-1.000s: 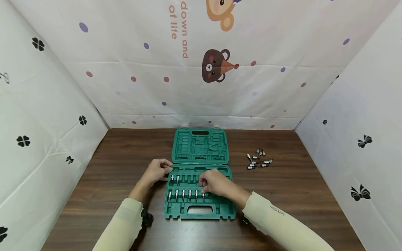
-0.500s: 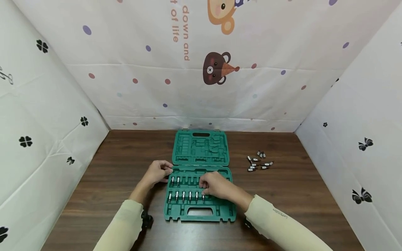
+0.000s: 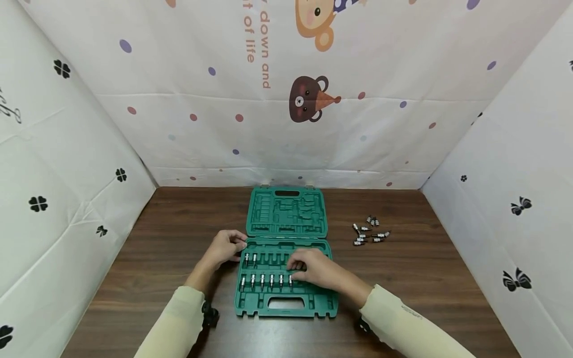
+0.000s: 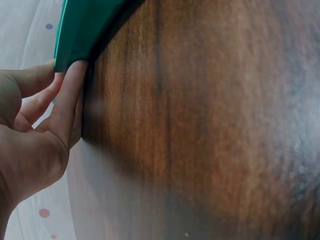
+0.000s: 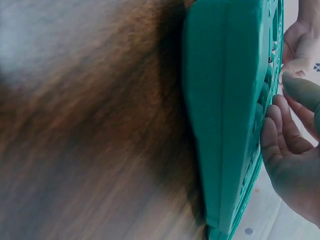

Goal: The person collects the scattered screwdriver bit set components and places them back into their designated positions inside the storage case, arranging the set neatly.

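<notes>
A green socket-set case point(image 3: 286, 312) lies open on the table with its lid folded back. Several silver bit sockets point(image 3: 271, 282) stand in its front row; two more point(image 3: 254, 259) sit at the left of the row behind. My left hand point(image 3: 222, 246) holds the case's left edge, thumb on the rim and fingers against the side point(image 4: 75, 87). Over the case's right half, my right hand point(image 3: 315, 268) has its fingers loosely bent. Its thumb tip is right at the rightmost front-row bit socket point(image 3: 291, 281). In the right wrist view, nothing shows between its fingers point(image 5: 287, 125).
Loose bit sockets point(image 3: 377, 239) lie scattered on the dark wooden table point(image 3: 403, 278) to the right of the case. The moulded lid point(image 3: 286, 211) lies toward the back wall. Patterned white sheets point(image 3: 224, 134) enclose the table at the back and sides.
My right hand has shifted slightly right, and its fingers have loosened away from the rightmost front-row bit socket. My left hand stays at the case's edge. The head view has tilted a little.
</notes>
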Available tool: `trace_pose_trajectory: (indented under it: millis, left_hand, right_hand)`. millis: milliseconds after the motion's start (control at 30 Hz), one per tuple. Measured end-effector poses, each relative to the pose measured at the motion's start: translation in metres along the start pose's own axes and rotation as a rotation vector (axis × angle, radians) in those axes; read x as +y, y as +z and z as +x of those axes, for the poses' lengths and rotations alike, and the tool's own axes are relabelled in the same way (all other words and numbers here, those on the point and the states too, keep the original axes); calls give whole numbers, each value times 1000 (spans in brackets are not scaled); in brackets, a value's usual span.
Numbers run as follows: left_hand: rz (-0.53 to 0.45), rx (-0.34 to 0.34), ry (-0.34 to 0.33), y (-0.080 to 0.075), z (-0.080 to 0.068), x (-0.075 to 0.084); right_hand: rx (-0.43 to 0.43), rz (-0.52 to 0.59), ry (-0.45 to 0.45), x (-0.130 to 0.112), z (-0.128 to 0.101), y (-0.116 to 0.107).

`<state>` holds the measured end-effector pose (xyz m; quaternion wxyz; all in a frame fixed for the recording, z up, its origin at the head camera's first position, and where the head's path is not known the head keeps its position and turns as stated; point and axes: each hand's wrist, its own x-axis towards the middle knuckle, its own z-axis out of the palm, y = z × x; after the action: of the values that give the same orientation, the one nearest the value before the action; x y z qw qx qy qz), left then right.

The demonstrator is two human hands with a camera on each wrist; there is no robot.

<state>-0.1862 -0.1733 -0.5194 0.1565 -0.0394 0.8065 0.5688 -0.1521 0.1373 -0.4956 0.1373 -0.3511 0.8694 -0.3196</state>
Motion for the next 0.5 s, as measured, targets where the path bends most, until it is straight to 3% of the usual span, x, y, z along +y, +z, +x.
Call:
trace_pose_trajectory:
  millis: [500]
  left_hand:
    - [4, -5, -3, 1, 0, 0]
  right_hand:
    - [245, 121, -4, 26, -30, -27]
